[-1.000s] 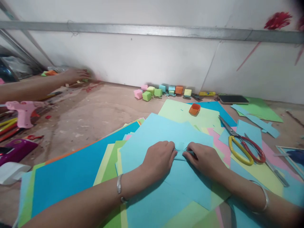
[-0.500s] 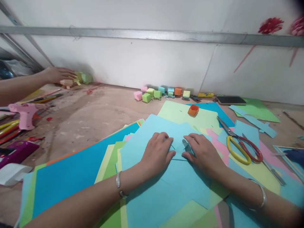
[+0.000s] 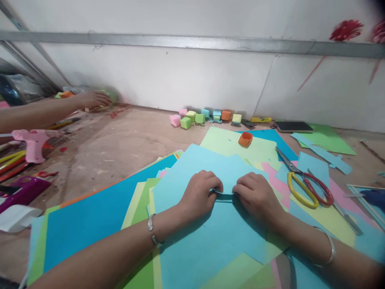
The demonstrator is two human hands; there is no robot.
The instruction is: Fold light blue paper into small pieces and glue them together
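Note:
Between my hands is a small folded piece of light blue paper [image 3: 225,197], its edge raised and bent. My left hand [image 3: 202,192] pinches its left end between thumb and fingers. At the right end, my right hand [image 3: 256,196] grips the same piece with bent fingers; the thumb is mostly hidden. Both hands rest over larger light blue sheets [image 3: 207,245], almost the same colour as the folded piece. Just beyond them, a small orange paper box [image 3: 246,139] sits on a pale green sheet [image 3: 216,140].
Scissors [image 3: 303,180] with yellow and red handles lie right of my right hand. Several small paper boxes [image 3: 200,118] stand by the wall, near a phone [image 3: 293,127]. At left are a pink glue gun [image 3: 33,145] and a co-worker's hand [image 3: 94,99].
The folded paper's edge has lifted off the sheet, and my fingers have closed on its ends. At far left, the co-worker's hand has moved to the right.

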